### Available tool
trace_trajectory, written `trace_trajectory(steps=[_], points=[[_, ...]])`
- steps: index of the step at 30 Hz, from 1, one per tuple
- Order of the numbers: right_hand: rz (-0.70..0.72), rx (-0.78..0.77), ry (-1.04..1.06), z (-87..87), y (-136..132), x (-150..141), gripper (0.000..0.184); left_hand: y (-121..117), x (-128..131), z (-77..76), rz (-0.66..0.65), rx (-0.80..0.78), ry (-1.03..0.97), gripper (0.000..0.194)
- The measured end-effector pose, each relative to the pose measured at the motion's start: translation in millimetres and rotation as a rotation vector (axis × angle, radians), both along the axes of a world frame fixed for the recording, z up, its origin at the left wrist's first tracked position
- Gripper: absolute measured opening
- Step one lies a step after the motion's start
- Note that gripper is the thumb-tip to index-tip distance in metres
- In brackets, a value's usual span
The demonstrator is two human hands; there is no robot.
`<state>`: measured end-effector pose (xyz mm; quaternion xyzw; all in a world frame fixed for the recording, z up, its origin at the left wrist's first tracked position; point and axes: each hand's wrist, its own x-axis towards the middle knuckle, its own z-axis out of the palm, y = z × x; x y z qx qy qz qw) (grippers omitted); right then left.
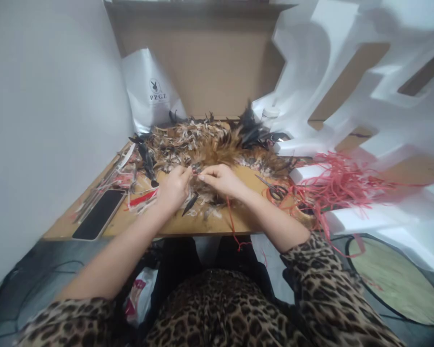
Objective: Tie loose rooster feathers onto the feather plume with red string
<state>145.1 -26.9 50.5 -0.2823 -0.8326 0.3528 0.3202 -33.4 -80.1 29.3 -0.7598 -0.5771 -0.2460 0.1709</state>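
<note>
With the fingertips of my left hand (173, 189) and right hand (223, 179) nearly meeting, I pinch a small dark-red piece (196, 170) over the table (244, 223); brown feathers (217, 150) fan out just beyond, whether joined to it I cannot tell. Red string (232, 219) hangs below my right wrist, scissors (277, 192) lying farther right.

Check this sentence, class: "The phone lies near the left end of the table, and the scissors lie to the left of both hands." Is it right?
Not quite. The head view shows the scissors to the right of the left hand and right hand. The phone does lie near the table's left end.
</note>
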Motion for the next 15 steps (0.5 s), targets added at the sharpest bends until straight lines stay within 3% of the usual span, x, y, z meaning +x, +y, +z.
trace_trajectory(steps=[4, 7, 11, 15], points=[[0.053, 0.255, -0.176, 39.4, 12, 12, 0.021, -11, -1, 13.6, -0.086, -0.065, 0.234, 0.034], [0.057, 0.361, -0.227, 54.4, 25, 10, 0.019, -18, 1, 27.3, -0.187, -0.010, 0.337, 0.034], [0.083, 0.348, -0.191, 58.7, 40, -2, 0.017, -22, 1, 46.4, -0.303, 0.070, 0.402, 0.032], [0.166, 0.257, -0.104, 64.6, 45, -15, 0.013, -21, -2, 63.1, -0.346, 0.034, 0.359, 0.031]])
